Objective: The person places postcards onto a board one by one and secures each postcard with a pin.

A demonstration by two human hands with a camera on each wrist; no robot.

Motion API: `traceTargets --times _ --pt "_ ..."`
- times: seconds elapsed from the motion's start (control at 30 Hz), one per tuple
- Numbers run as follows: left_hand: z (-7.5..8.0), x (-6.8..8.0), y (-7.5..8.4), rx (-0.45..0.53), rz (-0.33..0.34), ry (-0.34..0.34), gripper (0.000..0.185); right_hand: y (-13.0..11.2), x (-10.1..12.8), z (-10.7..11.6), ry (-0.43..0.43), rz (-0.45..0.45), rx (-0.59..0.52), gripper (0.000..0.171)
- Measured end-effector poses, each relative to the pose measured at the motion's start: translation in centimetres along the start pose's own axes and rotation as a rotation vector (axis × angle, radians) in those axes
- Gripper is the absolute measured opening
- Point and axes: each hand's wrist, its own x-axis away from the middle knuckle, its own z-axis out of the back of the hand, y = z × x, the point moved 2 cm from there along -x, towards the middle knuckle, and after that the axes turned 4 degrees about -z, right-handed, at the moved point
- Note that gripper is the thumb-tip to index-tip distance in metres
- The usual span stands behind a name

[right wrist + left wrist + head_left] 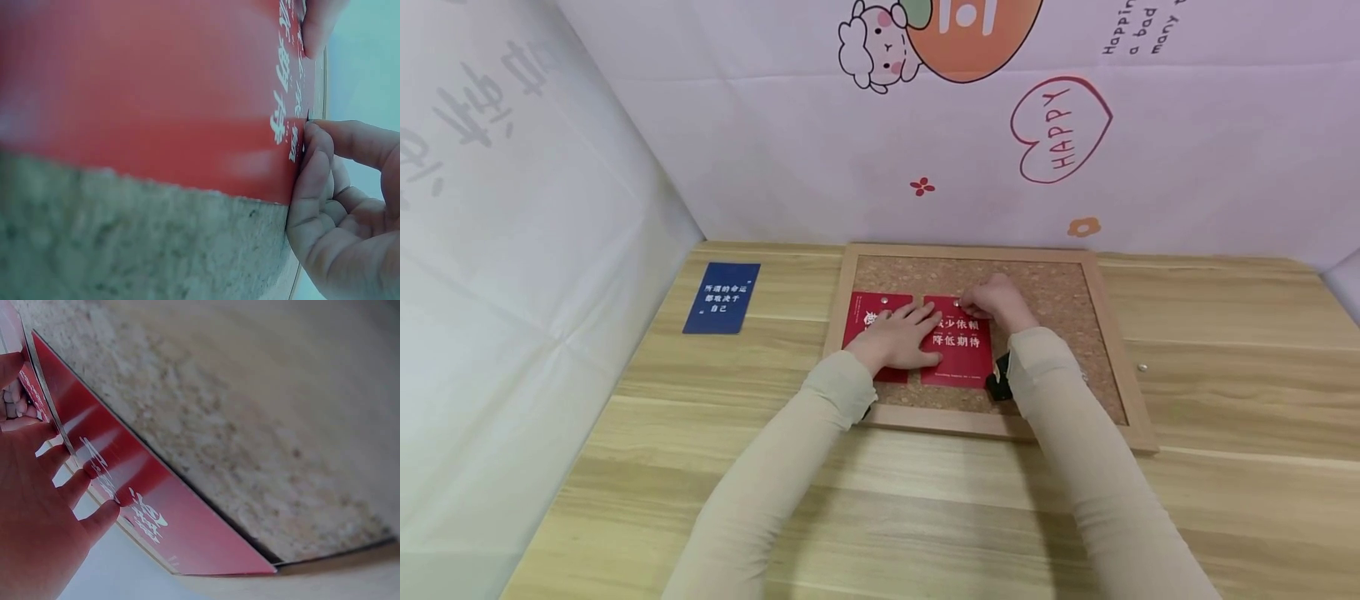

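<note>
Two red cards with white lettering lie side by side on a wood-framed cork board [1037, 287]. Fingers spread, my left hand [901, 340] rests flat across the left red card [895, 377] and the edge of the right red card [955, 362]. A silver thumbtack [884, 301] sits in the left card's top. At the top edge of the right card, my right hand [996, 302] pinches a thumbtack [957, 303] between thumb and forefinger. In the right wrist view its dark point [308, 115] shows at the fingertips; whether it pierces the card I cannot tell.
A blue card [722, 298] with white writing lies on the wooden table [925, 508] left of the board. One loose thumbtack [1142, 367] is right of the frame. Behind the board hangs a white printed cloth [775, 150], with another white sheet at the left.
</note>
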Motion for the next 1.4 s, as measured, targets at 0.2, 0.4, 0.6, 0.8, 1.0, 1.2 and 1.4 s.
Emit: traceTargets --times 0.2,0.4,0.6,0.8,1.0,1.2,1.4 --pt "0.0 0.0 0.0 -0.001 0.002 0.002 0.075 0.0 0.0 0.0 0.010 0.000 0.054 0.018" --pt "-0.1 -0.1 -0.1 -0.008 0.005 0.004 0.075 0.2 -0.3 -0.1 -0.003 0.038 0.092 0.024" --pt "-0.1 -0.1 -0.1 0.001 0.001 0.007 0.075 0.4 0.2 0.1 -0.074 0.090 0.058 0.021" --pt "-0.1 -0.1 0.0 0.013 -0.001 0.020 0.075 0.6 0.9 0.9 -0.123 0.155 0.090 0.039" --pt "-0.1 0.0 0.0 0.029 0.003 0.030 0.075 1.3 1.9 3.3 -0.017 0.236 0.256 0.045" --pt "-0.1 0.0 0.0 0.034 0.003 0.035 0.076 3.0 2.2 6.9 0.101 0.363 0.419 0.042" --pt "-0.3 0.0 0.0 0.024 0.006 0.033 0.076 5.1 2.3 10.0 0.091 0.391 0.457 0.045"
